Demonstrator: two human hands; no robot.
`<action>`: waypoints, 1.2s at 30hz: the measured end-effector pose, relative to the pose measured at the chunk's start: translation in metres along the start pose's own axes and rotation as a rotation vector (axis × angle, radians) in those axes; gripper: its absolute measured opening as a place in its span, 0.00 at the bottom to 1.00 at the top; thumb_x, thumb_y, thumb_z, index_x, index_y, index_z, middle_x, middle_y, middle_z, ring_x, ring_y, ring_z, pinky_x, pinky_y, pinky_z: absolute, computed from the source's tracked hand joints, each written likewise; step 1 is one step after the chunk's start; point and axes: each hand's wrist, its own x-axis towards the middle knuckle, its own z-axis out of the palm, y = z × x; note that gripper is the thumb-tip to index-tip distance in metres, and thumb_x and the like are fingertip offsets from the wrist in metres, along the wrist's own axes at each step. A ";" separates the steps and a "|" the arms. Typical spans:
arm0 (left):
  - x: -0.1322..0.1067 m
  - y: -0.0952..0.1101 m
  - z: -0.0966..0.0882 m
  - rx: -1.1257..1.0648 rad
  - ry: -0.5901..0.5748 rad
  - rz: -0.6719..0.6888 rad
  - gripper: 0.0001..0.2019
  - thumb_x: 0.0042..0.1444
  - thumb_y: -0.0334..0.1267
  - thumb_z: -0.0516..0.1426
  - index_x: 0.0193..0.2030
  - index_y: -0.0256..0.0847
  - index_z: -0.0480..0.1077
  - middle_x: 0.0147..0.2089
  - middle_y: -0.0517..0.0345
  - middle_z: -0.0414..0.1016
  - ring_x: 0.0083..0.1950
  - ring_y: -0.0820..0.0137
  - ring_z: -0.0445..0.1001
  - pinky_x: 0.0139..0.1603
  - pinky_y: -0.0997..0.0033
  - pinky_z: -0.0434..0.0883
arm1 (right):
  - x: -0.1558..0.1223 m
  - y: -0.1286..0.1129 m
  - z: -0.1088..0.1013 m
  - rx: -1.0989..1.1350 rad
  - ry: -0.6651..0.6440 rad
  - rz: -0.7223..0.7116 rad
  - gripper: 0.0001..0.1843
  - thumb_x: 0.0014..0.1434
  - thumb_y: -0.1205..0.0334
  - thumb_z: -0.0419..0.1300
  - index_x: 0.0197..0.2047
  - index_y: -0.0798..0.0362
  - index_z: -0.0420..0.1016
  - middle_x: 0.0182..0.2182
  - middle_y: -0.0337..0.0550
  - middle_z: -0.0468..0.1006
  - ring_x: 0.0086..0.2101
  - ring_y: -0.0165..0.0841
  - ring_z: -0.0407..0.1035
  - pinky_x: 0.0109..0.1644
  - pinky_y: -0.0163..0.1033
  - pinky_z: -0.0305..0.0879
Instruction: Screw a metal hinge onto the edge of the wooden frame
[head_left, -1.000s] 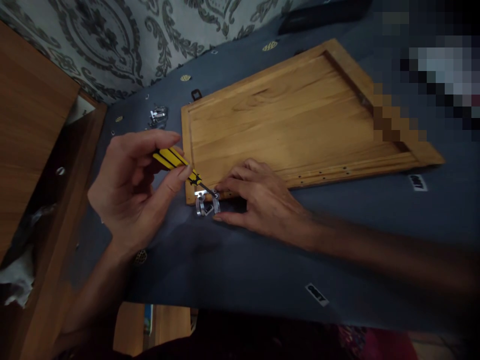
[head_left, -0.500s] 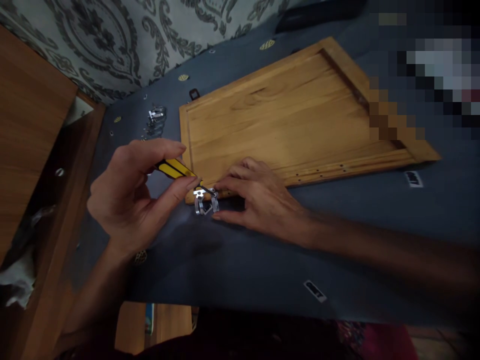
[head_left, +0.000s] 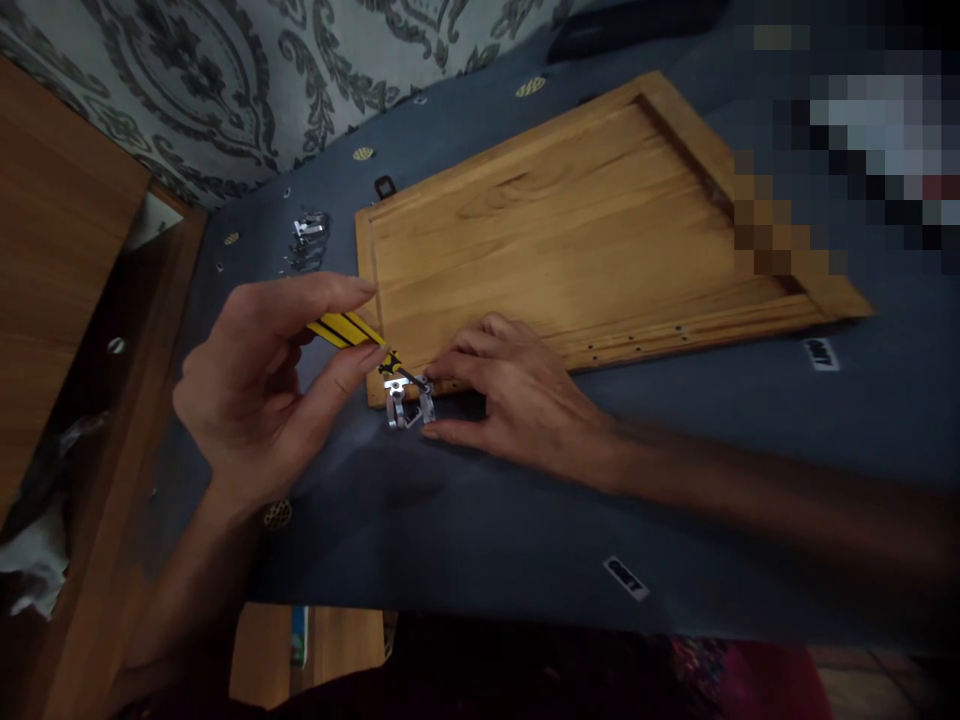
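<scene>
My left hand [head_left: 259, 385] pinches a yellow and black screwdriver [head_left: 352, 335] between thumb and fingers. Its tip points down and right at a shiny metal hinge [head_left: 407, 406] sitting at the near left corner of a wooden cabinet door [head_left: 570, 225]. My right hand [head_left: 517, 395] rests on the dark blue cloth beside that corner. Its forefinger and thumb press against the hinge from the right and hold it to the door's edge.
A second metal hinge [head_left: 309, 234] and small screws lie on the cloth left of the door. A brown wooden cabinet [head_left: 52, 290] stands at the left. Patterned wallpaper [head_left: 225, 70] rises behind. A blurred-out area covers the upper right.
The screwdriver handle has turned a little in my left fingers and the whole scene has shifted slightly. My right hand stays on the hinge.
</scene>
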 end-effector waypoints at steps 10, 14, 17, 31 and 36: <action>0.004 0.005 0.001 -0.202 -0.079 -0.117 0.27 0.57 0.21 0.67 0.60 0.48 0.73 0.47 0.60 0.75 0.46 0.68 0.84 0.45 0.64 0.86 | -0.001 0.003 0.002 -0.007 0.032 -0.025 0.25 0.56 0.46 0.75 0.50 0.54 0.84 0.39 0.49 0.79 0.43 0.45 0.68 0.48 0.49 0.64; 0.005 0.002 -0.004 -0.198 -0.125 -0.079 0.28 0.58 0.23 0.67 0.62 0.51 0.72 0.49 0.60 0.75 0.47 0.68 0.84 0.45 0.67 0.86 | -0.001 0.004 0.005 0.002 0.054 -0.044 0.25 0.56 0.47 0.75 0.50 0.56 0.84 0.38 0.48 0.79 0.43 0.44 0.67 0.47 0.47 0.61; 0.005 0.001 -0.006 -0.204 -0.148 -0.068 0.28 0.59 0.24 0.67 0.63 0.52 0.72 0.51 0.61 0.76 0.47 0.69 0.84 0.48 0.65 0.86 | -0.002 0.005 0.006 0.005 0.072 -0.055 0.25 0.55 0.47 0.75 0.49 0.56 0.84 0.38 0.48 0.79 0.43 0.44 0.67 0.47 0.47 0.61; 0.006 -0.006 -0.005 -0.110 0.130 -0.126 0.19 0.56 0.29 0.71 0.52 0.42 0.73 0.47 0.60 0.74 0.42 0.70 0.84 0.38 0.67 0.86 | -0.003 0.008 0.006 0.024 0.079 -0.073 0.22 0.59 0.47 0.73 0.47 0.57 0.84 0.39 0.49 0.80 0.44 0.45 0.69 0.48 0.48 0.64; 0.004 -0.003 0.003 -0.106 0.030 -0.078 0.20 0.59 0.32 0.70 0.56 0.45 0.72 0.44 0.62 0.75 0.42 0.70 0.84 0.38 0.66 0.86 | -0.004 0.007 0.005 0.015 0.074 -0.069 0.21 0.60 0.47 0.72 0.47 0.55 0.83 0.41 0.49 0.80 0.44 0.45 0.69 0.49 0.49 0.64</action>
